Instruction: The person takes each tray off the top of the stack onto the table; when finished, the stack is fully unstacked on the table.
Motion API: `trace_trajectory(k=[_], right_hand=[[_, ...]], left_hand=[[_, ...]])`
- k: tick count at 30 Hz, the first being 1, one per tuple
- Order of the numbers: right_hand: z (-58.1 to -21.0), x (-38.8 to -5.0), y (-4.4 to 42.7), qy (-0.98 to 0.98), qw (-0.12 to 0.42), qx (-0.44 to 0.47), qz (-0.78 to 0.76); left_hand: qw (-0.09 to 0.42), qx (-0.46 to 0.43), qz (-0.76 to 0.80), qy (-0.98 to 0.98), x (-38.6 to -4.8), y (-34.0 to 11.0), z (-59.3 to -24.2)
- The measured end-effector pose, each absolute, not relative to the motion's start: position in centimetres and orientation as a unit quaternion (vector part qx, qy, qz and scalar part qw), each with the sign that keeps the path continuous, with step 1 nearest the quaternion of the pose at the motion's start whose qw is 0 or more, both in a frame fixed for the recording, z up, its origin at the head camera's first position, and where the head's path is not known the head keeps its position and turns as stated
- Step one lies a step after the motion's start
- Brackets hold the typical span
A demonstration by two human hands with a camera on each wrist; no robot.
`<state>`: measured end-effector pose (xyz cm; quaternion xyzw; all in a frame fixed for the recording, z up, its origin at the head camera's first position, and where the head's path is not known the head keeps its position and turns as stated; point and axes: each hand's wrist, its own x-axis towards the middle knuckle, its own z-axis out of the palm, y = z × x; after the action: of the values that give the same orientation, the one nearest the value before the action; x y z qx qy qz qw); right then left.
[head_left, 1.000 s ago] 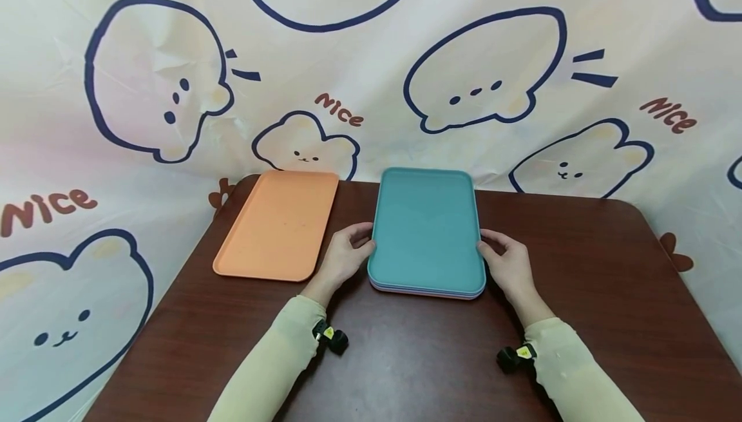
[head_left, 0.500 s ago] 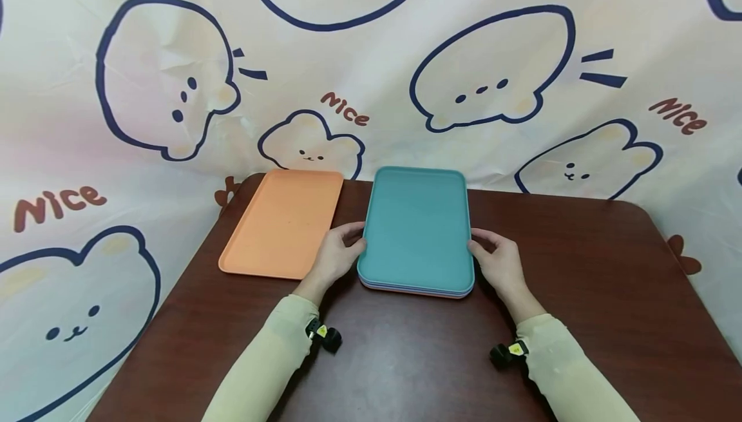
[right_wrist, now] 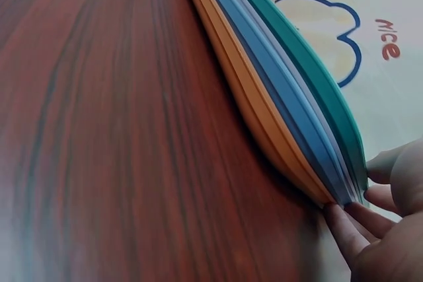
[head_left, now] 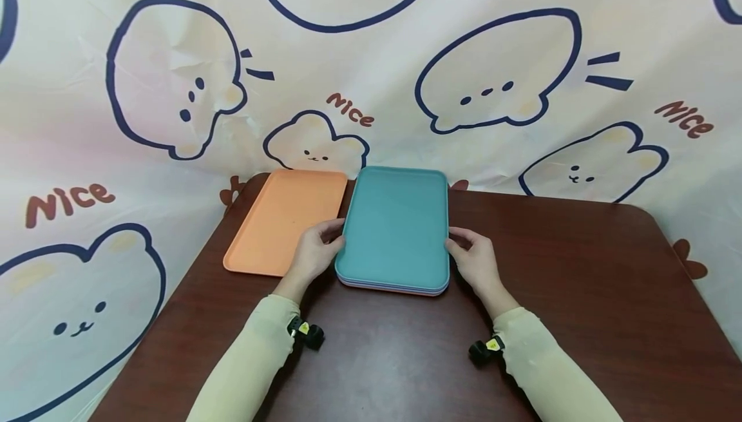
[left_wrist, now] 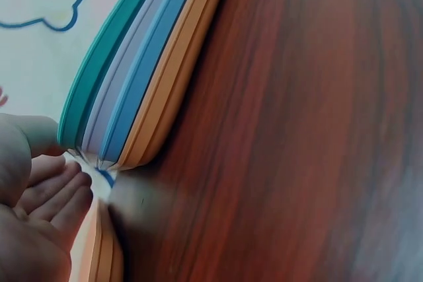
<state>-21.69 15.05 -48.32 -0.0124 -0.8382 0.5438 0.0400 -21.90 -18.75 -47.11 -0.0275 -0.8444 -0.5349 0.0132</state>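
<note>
A stack of rectangular trays [head_left: 394,229] lies between my two hands, teal on top, with lavender, blue and orange rims [left_wrist: 175,70] below. My left hand [head_left: 315,251] holds the stack's left side, thumb at the teal rim and fingers lower down. From the right side my right hand [head_left: 475,261] grips it, with its thumb by the teal edge [right_wrist: 324,90] and fingertips at the lower orange rim [right_wrist: 248,97]. A separate orange tray [head_left: 278,216] lies flat to the left, its right edge partly behind my left hand. Whether the stack touches the table cannot be told.
The dark brown wooden table [head_left: 556,280] extends to the right and in front of the stack. A pale cloth with cartoon bears [head_left: 382,74] hangs behind and along the sides. Small black wrist cameras [head_left: 313,337] sit on both sleeves.
Both hands have moved left with the tray stack, bringing it closer to the separate orange tray. The head view has also shifted slightly. The grip looks the same throughout.
</note>
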Motion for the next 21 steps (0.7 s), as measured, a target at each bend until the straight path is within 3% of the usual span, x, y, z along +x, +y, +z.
trace_trajectory(k=[21], right_hand=[[-48.5, -22.0, 11.5, -0.827, 0.037, -0.016, 0.561]], left_hand=[[-0.002, 0.011, -0.561, -0.828, -22.1, -21.8, -48.0]])
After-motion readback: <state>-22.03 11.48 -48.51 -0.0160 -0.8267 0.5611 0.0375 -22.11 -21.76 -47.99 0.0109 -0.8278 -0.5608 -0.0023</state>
